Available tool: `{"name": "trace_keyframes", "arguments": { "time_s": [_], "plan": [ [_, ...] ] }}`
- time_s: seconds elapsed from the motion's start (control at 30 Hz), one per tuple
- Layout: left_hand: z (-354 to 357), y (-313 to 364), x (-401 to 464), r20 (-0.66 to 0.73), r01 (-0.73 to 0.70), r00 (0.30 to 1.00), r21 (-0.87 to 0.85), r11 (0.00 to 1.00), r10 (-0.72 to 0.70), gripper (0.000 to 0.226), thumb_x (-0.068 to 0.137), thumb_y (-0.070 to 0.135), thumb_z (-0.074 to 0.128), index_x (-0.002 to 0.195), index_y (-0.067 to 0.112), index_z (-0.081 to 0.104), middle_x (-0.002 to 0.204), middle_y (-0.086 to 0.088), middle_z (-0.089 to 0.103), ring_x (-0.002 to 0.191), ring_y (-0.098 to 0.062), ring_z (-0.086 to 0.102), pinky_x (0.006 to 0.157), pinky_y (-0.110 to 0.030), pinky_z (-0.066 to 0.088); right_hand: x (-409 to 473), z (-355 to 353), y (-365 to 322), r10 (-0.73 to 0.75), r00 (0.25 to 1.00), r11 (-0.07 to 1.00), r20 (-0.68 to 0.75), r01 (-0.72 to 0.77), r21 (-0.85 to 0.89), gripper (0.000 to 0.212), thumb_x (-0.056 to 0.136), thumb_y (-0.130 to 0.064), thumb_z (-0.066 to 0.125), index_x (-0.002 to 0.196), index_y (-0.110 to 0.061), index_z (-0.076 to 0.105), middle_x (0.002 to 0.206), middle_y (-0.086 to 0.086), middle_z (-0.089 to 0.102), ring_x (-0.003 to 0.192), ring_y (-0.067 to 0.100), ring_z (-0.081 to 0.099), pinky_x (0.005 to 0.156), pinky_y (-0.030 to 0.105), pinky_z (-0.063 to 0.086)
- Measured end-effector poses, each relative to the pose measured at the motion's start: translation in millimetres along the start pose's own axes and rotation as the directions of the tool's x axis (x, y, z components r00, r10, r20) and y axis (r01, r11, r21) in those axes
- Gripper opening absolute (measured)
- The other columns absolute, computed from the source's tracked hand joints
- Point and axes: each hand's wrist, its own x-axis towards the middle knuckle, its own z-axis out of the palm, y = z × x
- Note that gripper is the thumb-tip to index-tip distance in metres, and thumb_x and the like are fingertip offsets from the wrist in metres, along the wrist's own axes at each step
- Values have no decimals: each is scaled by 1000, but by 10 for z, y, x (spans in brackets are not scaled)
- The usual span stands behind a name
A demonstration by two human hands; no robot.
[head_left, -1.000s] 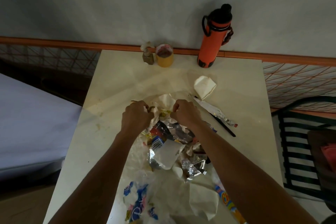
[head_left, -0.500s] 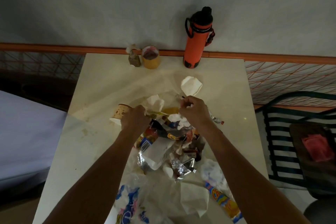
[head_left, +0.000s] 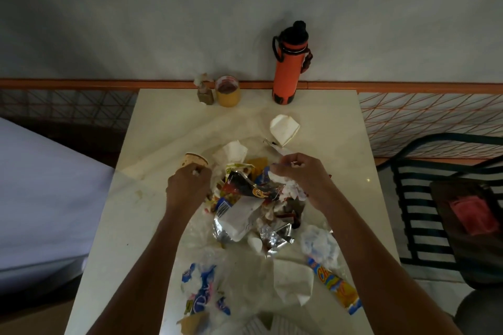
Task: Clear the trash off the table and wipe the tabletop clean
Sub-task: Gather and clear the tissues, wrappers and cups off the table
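Hands are working at the far edge of a heap of trash (head_left: 253, 207) on the pale table (head_left: 152, 226). The left hand (head_left: 187, 187) is curling into a fist, pinching a small white scrap between thumb and fingers, just in front of a paper cup (head_left: 194, 162) lying on its side. The right hand (head_left: 300, 175) is gripping crumpled white paper and the end of a thin wrapper at the heap's right side.

Between the two hands a dark snack packet (head_left: 245, 185) is showing a yellow curl of lettering, too creased to read. Nearer the person a silver foil bag (head_left: 239, 226) is lying open, showing a barcode on its left edge. A yellow and orange wrapper (head_left: 333, 284) by the right forearm is showing letters beginning "Ch". A blue and white plastic bag (head_left: 202, 289) with illegible script is lying by the left forearm.

Farther back a folded white napkin (head_left: 284, 129) is resting alone. Against the wall are standing an orange bottle (head_left: 290, 68) with a black cap, a yellow cup (head_left: 228, 91) and a small brown bottle (head_left: 205, 92).
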Motion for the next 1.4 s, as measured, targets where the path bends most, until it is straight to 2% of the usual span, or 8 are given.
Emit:
{"name": "trace_keyframes", "arguments": {
  "time_s": [0.23, 0.53, 0.7, 0.83, 1.0, 1.13, 1.3, 1.4],
  "plan": [
    [-9, -198, -497, 130, 31, 991, -150, 988, -11, 32, 75, 51, 70, 84, 20, 67, 77, -2, 72, 76, -27, 70, 77, -46, 61, -375, -91, 153, -11, 995, 999, -103, 7, -44, 22, 71, 2, 75, 72, -15, 61, 63, -1, 59, 44, 7, 46, 38, 17, 33],
    [87, -329, -1066, 153, 61, 988, -313, 948, -13, 16, 91, 24, 67, 107, 22, 70, 106, -7, 72, 89, -20, 66, 76, -32, 52, -779, -170, 488, 35, 995, 984, -95, -17, 178, 33, 71, 14, 68, 61, -17, 64, 66, 11, 60, 65, 27, 59, 63, 37, 51],
    [115, -446, -1270, 240, 1, 967, -331, 944, 84, 22, 81, 44, 58, 96, 45, 74, 96, 5, 77, 89, -17, 73, 86, -46, 60, -1026, -106, 623, -1, 988, 990, -157, 23, 141, 23, 78, 10, 64, 75, -11, 73, 70, 11, 69, 64, 25, 62, 59, 30, 52],
    [177, -463, -1452, 269, 25, 960, -362, 932, 79, 6, 88, 34, 70, 90, 31, 75, 75, 0, 76, 70, -21, 73, 75, -49, 62, -1187, -42, 791, 48, 981, 975, -188, -5, 220, 21, 80, 12, 63, 79, -6, 74, 76, 24, 70, 68, 33, 63, 62, 39, 54],
    [224, -532, -1624, 266, 18, 959, -397, 918, 96, 25, 74, 25, 89, 84, 18, 67, 69, -2, 74, 64, -23, 72, 65, -39, 58, -1351, -2, 960, 83, 974, 960, -212, -21, 278, 16, 77, 5, 72, 87, -8, 75, 77, 15, 72, 68, 29, 62, 66, 39, 53],
    [265, -658, -1660, 265, 5, 959, -377, 926, 103, 14, 77, 9, 78, 77, 16, 66, 65, -5, 71, 60, -23, 68, 62, -39, 56, -1478, 46, 1025, 77, 983, 960, -165, -29, 278, 30, 68, 3, 83, 94, -9, 75, 88, 15, 74, 75, 25, 67, 72, 38, 55],
    [330, -785, -1715, 286, -13, 946, -439, 898, 154, 11, 82, -1, 68, 81, 10, 66, 70, -13, 70, 64, -30, 66, 61, -46, 58, -1664, 98, 1089, 53, 974, 956, -222, 15, 294, 30, 75, 16, 59, 87, -8, 73, 69, 10, 64, 58, 18, 55, 47, 21, 45],
    [324, -758, -1807, 318, 17, 933, -506, 863, 167, 20, 87, -2, 63, 84, 17, 70, 74, -16, 70, 63, -27, 67, 59, -42, 61, -1760, 108, 1125, 25, 952, 915, -304, 100, 391, 25, 81, 13, 56, 78, -7, 71, 71, 15, 65, 64, 26, 59, 53, 27, 51]
  ]
}}
